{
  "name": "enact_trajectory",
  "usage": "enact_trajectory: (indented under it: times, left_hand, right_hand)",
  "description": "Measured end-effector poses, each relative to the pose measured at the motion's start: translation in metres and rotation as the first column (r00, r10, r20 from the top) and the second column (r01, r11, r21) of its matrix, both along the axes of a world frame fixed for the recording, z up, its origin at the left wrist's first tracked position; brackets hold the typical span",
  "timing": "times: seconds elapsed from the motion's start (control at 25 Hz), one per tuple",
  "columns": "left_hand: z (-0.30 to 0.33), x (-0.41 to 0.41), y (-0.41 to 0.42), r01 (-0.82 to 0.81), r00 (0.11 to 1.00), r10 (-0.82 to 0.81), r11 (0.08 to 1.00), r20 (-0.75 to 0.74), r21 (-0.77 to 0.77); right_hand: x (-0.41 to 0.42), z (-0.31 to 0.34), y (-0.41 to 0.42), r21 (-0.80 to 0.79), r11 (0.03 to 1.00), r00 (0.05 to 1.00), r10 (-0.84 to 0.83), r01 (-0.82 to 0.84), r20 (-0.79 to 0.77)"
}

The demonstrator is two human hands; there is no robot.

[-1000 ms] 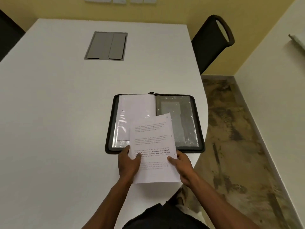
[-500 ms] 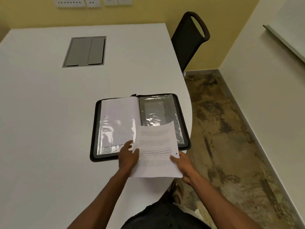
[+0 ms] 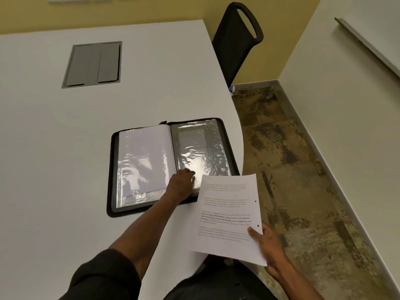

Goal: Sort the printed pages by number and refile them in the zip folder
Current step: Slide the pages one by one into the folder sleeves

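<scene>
One right hand point(image 3: 267, 243) pinches printed page point(image 3: 227, 215); left hand point(image 3: 180, 187) fingers crinkly sleeve point(image 3: 201, 152).

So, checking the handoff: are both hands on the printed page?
No, only the right hand holds the printed page; the left hand touches the zip folder.

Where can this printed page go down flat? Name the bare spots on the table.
Bare table lies left of the zip folder, and between it and the grey hatch. It is crowded at the folder's near right corner, where the left hand reaches beside the printed page.
</scene>
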State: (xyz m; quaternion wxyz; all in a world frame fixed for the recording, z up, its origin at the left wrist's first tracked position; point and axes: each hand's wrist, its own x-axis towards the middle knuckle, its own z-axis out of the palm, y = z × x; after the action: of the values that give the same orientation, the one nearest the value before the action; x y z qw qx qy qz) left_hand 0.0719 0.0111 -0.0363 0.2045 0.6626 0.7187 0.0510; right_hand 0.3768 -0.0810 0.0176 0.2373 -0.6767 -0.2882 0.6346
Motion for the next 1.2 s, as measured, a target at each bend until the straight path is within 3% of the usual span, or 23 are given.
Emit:
enact_trajectory:
  times: [0.08, 0.36, 0.56, 0.84, 1.2]
  left_hand:
    - [-0.011, 0.011, 0.006, 0.086, 0.995, -0.086, 0.996, -0.055, -0.003]
    - [-0.023, 0.026, 0.011, 0.17, 0.972, -0.165, 0.985, -0.167, 0.016]
    - [-0.026, 0.025, 0.0, 0.123, 0.991, -0.118, 0.989, -0.062, 0.079]
    - [-0.032, 0.02, -0.001, 0.139, 0.989, -0.13, 0.98, -0.075, 0.141]
    - [-0.033, 0.027, -0.001, 0.106, 0.994, -0.103, 0.977, -0.024, 0.187]
  right_hand:
    - [0.008, 0.005, -0.007, 0.003, 0.998, 0.998, -0.056, 0.056, -0.003]
    - [0.017, 0.016, -0.017, 0.004, 0.993, 0.993, -0.122, 0.122, 0.002]
    - [0.021, 0.015, -0.024, 0.017, 0.993, 0.993, -0.119, 0.119, 0.018]
    - [0.035, 0.016, -0.041, 0.061, 0.998, 0.995, -0.03, 0.024, 0.1]
    - [0.003, 0.002, -0.045, 0.104, 0.994, 0.997, -0.026, 0.019, 0.067]
